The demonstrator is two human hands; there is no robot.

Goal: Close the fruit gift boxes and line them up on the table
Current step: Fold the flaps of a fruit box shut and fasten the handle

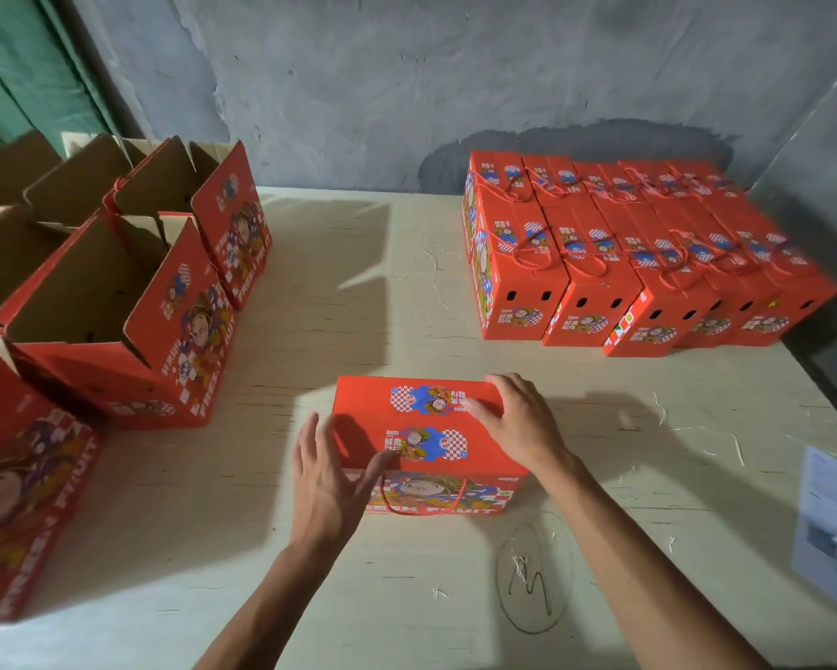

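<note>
Fruit gift box (421, 427), red and printed, sits flat on the desk (407, 292) near its front edge, top flaps folded down and a red rope handle (424, 500) hanging over its near face. The right hand (515, 418) lies on the far right part of the lid, fingers (479, 408) straight and pressing down, grasping nothing. The left hand (329, 481) is at the box's left near corner, fingers spread and relaxed, thumb touching the lid edge, also holding nothing.

Further back on the right stands the block of closed boxes (639, 263), packed side by side in rows, well apart from this one. To the left stand the open boxes (116, 292), flaps upright, brown insides showing. A sheet of paper (832, 519) lies at the right edge of the desk.

The lid looks shut but is held only by flat pressure; if the hands lift off carelessly the flaps could spring up again. Sliding the box toward the rows with the handle dangling could catch the rope under its base, and a skewed push could knock the neat front row out of line.
</note>
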